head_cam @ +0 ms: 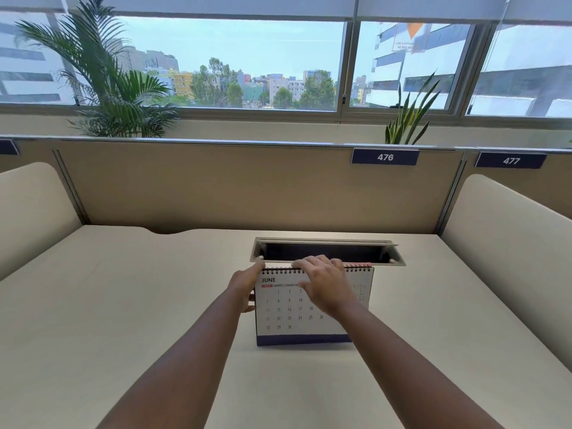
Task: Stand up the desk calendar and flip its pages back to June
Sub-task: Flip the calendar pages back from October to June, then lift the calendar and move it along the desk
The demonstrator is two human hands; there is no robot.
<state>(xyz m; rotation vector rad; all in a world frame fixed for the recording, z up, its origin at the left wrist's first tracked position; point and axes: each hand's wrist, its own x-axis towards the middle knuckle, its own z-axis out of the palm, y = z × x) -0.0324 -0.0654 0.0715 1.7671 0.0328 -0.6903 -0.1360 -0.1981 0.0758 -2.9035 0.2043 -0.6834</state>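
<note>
The spiral-bound desk calendar (291, 317) stands upright on the cream desk (123, 305), its front page reading JUNE above a dark blue base strip. My left hand (247, 286) grips the calendar's left edge, thumb at the side and a finger reaching the top-left corner. My right hand (325, 283) rests over the top binding, fingers spread across the upper middle of the page and covering part of it. The right third of the page is partly hidden behind my right wrist.
An open rectangular cable tray (328, 252) is sunk into the desk just behind the calendar. Beige partition panels (216, 187) close the desk at the back, with rounded side dividers (510, 236) left and right. Plants (102, 88) stand beyond the partition.
</note>
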